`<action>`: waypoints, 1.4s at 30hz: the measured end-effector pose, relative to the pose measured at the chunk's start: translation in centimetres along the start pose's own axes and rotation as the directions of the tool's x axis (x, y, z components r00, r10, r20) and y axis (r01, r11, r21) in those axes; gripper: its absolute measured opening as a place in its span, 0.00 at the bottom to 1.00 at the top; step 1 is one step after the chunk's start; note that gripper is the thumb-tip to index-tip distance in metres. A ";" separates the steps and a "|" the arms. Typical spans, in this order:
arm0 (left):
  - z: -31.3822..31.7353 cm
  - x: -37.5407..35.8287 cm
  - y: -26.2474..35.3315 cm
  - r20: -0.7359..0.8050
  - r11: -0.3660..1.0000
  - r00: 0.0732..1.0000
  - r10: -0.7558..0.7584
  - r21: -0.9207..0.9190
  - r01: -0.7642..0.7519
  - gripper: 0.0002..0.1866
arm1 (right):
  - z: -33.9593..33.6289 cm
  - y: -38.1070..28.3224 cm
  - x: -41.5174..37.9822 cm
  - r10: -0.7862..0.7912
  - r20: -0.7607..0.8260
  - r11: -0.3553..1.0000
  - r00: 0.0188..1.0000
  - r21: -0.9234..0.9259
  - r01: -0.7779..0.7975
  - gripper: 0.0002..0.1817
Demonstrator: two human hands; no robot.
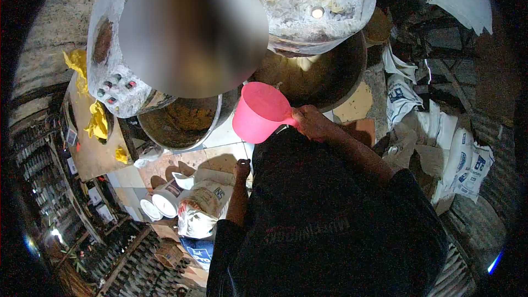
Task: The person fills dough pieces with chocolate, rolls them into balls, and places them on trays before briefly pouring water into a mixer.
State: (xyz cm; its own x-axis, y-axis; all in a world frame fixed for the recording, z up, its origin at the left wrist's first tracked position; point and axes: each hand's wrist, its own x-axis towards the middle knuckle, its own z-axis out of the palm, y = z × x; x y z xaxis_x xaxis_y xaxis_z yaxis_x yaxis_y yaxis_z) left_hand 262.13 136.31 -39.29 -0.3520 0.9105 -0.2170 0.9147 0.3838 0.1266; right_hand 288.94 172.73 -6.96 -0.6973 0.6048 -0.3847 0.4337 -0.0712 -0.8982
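My right hand [312,123] is closed around the handle of a pink plastic dipper [258,113], held in front of my dark shirt. The dipper's wide mouth faces up and away from me, and its inside looks bare. Just beyond it is a large metal mixing bowl [347,80] with pale dough [302,65] showing under the machine head. My left hand [242,168] hangs low by my side with its fingers curled in. Nothing shows in it, and it stays apart from the bowls and the dipper.
A second mixing bowl [190,144] with brownish contents stands left. Push buttons sit on the floury mixer housings [316,25]. White buckets [165,203] and sacks [206,203] stand on the tiled floor left; more sacks [467,162] lie right. A wooden table [91,157] carries yellow plastic. A blur covers the upper middle.
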 end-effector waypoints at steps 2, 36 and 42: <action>1.0 0.8 -1.1 0.197 0.963 0.974 -0.107 -0.224 0.151 0.13 | -0.3 -0.4 0.1 0.071 0.056 0.997 0.996 -0.025 -0.070 0.25; 1.2 1.1 -1.2 0.359 0.784 0.893 -0.271 -0.457 0.421 0.14 | -0.1 0.6 0.3 0.179 0.214 0.974 0.960 -0.175 -0.143 0.22; 3.8 0.5 -2.6 0.279 0.896 0.946 -0.166 -0.358 0.262 0.15 | -0.5 -0.7 0.2 0.294 0.254 0.948 0.921 -0.204 -0.246 0.28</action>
State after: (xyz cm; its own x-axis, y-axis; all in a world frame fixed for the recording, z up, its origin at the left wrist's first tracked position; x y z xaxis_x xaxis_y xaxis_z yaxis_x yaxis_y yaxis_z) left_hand 260.32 135.15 -43.44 -0.4292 0.7549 -0.4959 0.6559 0.6380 0.4035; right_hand 288.77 173.32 -6.37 -0.6600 0.3347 -0.6726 0.6990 -0.0547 -0.7131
